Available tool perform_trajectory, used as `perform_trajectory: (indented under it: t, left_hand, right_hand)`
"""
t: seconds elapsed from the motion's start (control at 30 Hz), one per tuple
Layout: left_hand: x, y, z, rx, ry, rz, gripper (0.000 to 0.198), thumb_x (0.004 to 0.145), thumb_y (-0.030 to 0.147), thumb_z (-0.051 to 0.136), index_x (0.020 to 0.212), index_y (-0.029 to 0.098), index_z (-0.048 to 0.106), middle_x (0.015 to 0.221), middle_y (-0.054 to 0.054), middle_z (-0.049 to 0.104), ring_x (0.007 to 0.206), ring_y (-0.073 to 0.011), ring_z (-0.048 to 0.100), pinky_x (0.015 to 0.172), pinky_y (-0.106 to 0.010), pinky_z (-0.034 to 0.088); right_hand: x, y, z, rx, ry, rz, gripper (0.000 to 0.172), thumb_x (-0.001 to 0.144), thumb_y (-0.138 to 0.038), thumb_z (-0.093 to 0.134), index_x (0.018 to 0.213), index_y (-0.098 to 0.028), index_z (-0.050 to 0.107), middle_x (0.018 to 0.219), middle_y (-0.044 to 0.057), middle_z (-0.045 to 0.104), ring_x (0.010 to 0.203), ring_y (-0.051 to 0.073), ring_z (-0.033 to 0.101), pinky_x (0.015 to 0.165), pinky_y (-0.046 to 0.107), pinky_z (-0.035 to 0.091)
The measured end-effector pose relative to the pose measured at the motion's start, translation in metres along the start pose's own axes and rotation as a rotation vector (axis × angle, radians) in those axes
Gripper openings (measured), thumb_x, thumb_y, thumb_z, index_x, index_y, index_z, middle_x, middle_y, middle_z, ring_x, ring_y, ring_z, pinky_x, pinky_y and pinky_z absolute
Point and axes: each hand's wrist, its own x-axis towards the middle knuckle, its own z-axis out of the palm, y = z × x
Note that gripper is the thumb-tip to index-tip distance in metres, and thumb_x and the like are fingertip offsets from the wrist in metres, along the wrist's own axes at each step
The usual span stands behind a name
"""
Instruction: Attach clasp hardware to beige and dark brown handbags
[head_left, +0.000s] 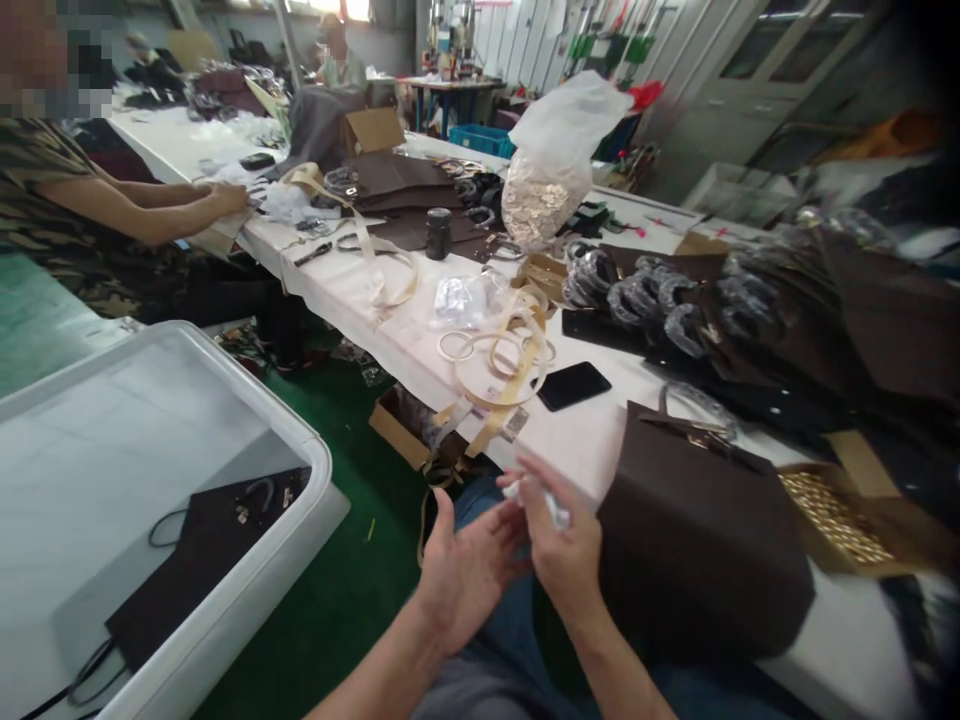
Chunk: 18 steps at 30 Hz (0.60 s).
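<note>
My left hand (469, 570) is held palm up above my lap, fingers stretched out and thumb apart, with nothing resting in it. Close beside it, my right hand (566, 550) is closed around a small white piece (557, 510), blurred, perhaps crumpled paper or plastic; its exact kind does not show. The right fingertips overlap the left fingers, and whether they touch I cannot tell. To the right of my hands a dark brown handbag (697, 530) with a plastic-wrapped handle lies on the white table (577, 450). Just beyond my hands, rolls of cream tape (502, 365) hang over the table edge.
A white bin (322, 460) at left holds a dark bag piece (202, 560). On the table are a phone (574, 386), a black jar (439, 234), a box of gold fittings (836, 515), and wrapped handles (652, 290). A co-worker in camouflage (82, 220) works at left.
</note>
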Motion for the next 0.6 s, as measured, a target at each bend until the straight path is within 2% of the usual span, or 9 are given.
perform_trajectory:
  t: [0.03, 0.1, 0.17, 0.27, 0.37, 0.43, 0.47, 0.53, 0.6]
  left_hand:
    - [-0.001, 0.003, -0.001, 0.006, 0.018, 0.034, 0.110, 0.095, 0.104, 0.038, 0.140, 0.012, 0.076, 0.152, -0.026, 0.068, 0.151, -0.0432, 0.058, 0.124, -0.054, 0.048]
    - [-0.001, 0.006, -0.008, 0.015, 0.075, 0.094, 0.109, 0.095, 0.103, 0.039, 0.138, 0.010, 0.078, 0.153, -0.026, 0.067, 0.148, -0.0425, 0.059, 0.121, -0.051, 0.050]
    - [-0.002, 0.007, -0.020, 0.015, 0.117, 0.134, 0.106, 0.097, 0.100, 0.043, 0.137, 0.008, 0.078, 0.147, -0.027, 0.070, 0.143, -0.0415, 0.063, 0.117, -0.050, 0.053]
    - [-0.001, 0.009, -0.044, -0.100, 0.135, 0.160, 0.100, 0.103, 0.093, 0.046, 0.140, 0.005, 0.076, 0.143, -0.028, 0.072, 0.139, -0.0394, 0.066, 0.119, -0.050, 0.054]
    - [0.000, 0.019, -0.064, -0.280, 0.186, 0.206, 0.088, 0.109, 0.079, 0.053, 0.156, 0.007, 0.065, 0.155, -0.026, 0.067, 0.147, -0.0377, 0.064, 0.125, -0.052, 0.053]
    - [-0.001, 0.031, -0.074, -0.339, 0.220, 0.259, 0.087, 0.110, 0.073, 0.056, 0.170, 0.011, 0.051, 0.166, -0.025, 0.060, 0.156, -0.0377, 0.057, 0.128, -0.054, 0.052]
    - [-0.003, 0.037, -0.079, -0.352, 0.229, 0.285, 0.089, 0.110, 0.072, 0.057, 0.175, 0.013, 0.044, 0.169, -0.025, 0.056, 0.159, -0.0379, 0.054, 0.128, -0.055, 0.052]
    - [-0.007, 0.052, -0.087, -0.357, 0.228, 0.323, 0.094, 0.109, 0.072, 0.058, 0.180, 0.016, 0.035, 0.172, -0.024, 0.053, 0.162, -0.0385, 0.052, 0.128, -0.055, 0.053]
    - [-0.011, 0.067, -0.093, -0.340, 0.225, 0.365, 0.094, 0.109, 0.072, 0.059, 0.181, 0.016, 0.033, 0.173, -0.024, 0.053, 0.160, -0.0388, 0.053, 0.128, -0.055, 0.053]
  right_hand:
    - [0.012, -0.008, 0.007, 0.167, 0.123, 0.121, 0.025, 0.110, -0.041, 0.076, 0.130, -0.026, 0.078, 0.099, 0.004, 0.078, 0.083, 0.019, 0.075, 0.073, 0.032, 0.065]
    - [0.035, -0.020, 0.021, 0.529, 0.230, 0.351, 0.027, 0.106, -0.047, 0.081, 0.110, -0.022, 0.074, 0.075, -0.003, 0.062, 0.055, 0.010, 0.053, 0.046, 0.020, 0.043]
    - [0.056, -0.021, 0.035, 0.826, 0.213, 0.570, 0.046, 0.107, -0.053, 0.078, 0.082, -0.022, 0.055, 0.059, -0.010, 0.039, 0.043, 0.008, 0.027, 0.037, 0.020, 0.024]
    - [0.078, -0.003, 0.056, 1.060, 0.183, 0.778, 0.059, 0.116, -0.056, 0.057, 0.073, -0.028, 0.029, 0.053, -0.012, 0.022, 0.041, 0.010, 0.013, 0.036, 0.023, 0.015]
    - [0.090, 0.016, 0.078, 1.121, 0.107, 0.800, 0.056, 0.117, -0.062, 0.045, 0.075, -0.027, 0.034, 0.054, -0.010, 0.029, 0.041, 0.012, 0.024, 0.038, 0.024, 0.024]
    - [0.092, 0.020, 0.091, 1.144, -0.012, 0.752, 0.053, 0.112, -0.070, 0.050, 0.085, -0.024, 0.053, 0.068, -0.001, 0.057, 0.055, 0.016, 0.053, 0.049, 0.027, 0.047]
    - [0.092, 0.019, 0.096, 1.153, -0.083, 0.718, 0.049, 0.109, -0.069, 0.057, 0.096, -0.022, 0.062, 0.087, 0.005, 0.071, 0.072, 0.019, 0.067, 0.061, 0.031, 0.058]
    - [0.090, 0.016, 0.102, 1.135, -0.182, 0.647, 0.037, 0.100, -0.054, 0.073, 0.117, -0.022, 0.069, 0.123, 0.010, 0.077, 0.106, 0.024, 0.076, 0.087, 0.039, 0.066]
    - [0.088, 0.015, 0.106, 1.053, -0.186, 0.602, 0.038, 0.089, -0.035, 0.083, 0.123, -0.024, 0.070, 0.132, 0.006, 0.077, 0.115, 0.023, 0.076, 0.098, 0.039, 0.065]
